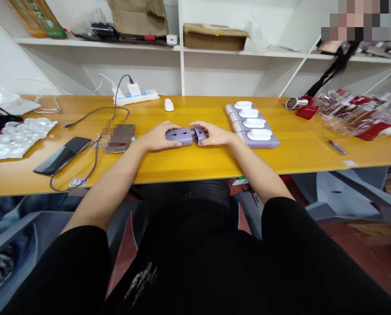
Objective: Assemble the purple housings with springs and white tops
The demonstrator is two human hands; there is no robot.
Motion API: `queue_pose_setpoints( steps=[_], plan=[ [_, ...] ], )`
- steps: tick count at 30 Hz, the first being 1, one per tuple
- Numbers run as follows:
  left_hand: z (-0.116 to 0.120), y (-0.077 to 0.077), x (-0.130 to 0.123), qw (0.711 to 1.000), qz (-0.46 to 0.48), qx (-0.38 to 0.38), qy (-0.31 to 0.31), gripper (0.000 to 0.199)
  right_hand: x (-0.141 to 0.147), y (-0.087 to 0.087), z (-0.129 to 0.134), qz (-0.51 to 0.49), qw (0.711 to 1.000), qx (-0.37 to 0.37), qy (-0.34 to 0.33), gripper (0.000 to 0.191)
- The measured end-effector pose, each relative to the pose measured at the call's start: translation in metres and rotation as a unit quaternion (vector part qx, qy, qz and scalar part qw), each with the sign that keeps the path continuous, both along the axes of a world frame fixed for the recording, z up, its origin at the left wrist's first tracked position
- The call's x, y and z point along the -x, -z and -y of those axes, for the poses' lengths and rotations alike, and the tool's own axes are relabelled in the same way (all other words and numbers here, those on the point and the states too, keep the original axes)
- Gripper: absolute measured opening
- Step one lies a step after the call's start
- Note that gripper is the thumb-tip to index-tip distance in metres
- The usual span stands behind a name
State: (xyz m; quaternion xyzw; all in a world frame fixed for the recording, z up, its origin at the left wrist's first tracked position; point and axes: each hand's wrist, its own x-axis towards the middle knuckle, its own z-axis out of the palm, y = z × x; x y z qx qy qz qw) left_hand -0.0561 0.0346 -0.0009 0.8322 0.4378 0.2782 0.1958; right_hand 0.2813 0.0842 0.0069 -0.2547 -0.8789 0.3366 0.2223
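Note:
Over the table's front half, my left hand (158, 137) is closed around a purple plastic casing (184, 136) with two dark slots in its top. A shorter purple end piece (200, 135) is gripped by my right hand (215, 134), its fingers bent around the far and near sides. The two purple parts sit end to end with a narrow gap, where a small part I cannot make out shows. To the right, several similar purple casings (274, 142) lie in a row, with white oval pieces (259, 134) on top. A small white oval piece (169, 105) rests behind my hands.
On the left lie a dark phone (62, 155), a second phone-like item (119, 139), a grey cable (95, 168) and a bubble-wrapped pack (28, 133). A power strip (144, 97) stands behind. At right are a screwdriver (336, 145), red-and-clear plastic parts (362, 111) and another person.

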Motion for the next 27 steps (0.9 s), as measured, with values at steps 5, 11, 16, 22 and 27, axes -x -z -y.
queue_pose_setpoints(
  steps=[5, 11, 16, 22, 27],
  plan=[
    [0.002, -0.002, 0.0, 1.0, -0.017, 0.002, -0.004, 0.1, -0.001, 0.002, -0.004, -0.015, 1.0, 0.013, -0.008, 0.096],
    [0.005, -0.007, 0.0, 0.999, -0.051, 0.012, -0.004, 0.105, 0.0, 0.007, -0.007, -0.019, 0.999, 0.003, -0.035, 0.1],
    [0.003, -0.005, 0.0, 0.999, -0.053, 0.011, 0.002, 0.106, 0.001, 0.008, -0.007, -0.02, 0.999, 0.003, -0.033, 0.1],
    [0.0, -0.005, 0.0, 0.997, -0.061, 0.005, 0.044, 0.11, 0.0, 0.009, -0.009, -0.027, 0.999, -0.003, -0.026, 0.096],
    [0.004, -0.01, -0.001, 0.994, -0.101, 0.014, 0.045, 0.106, -0.001, 0.007, -0.006, -0.017, 1.0, -0.004, -0.016, 0.09]
  ],
)
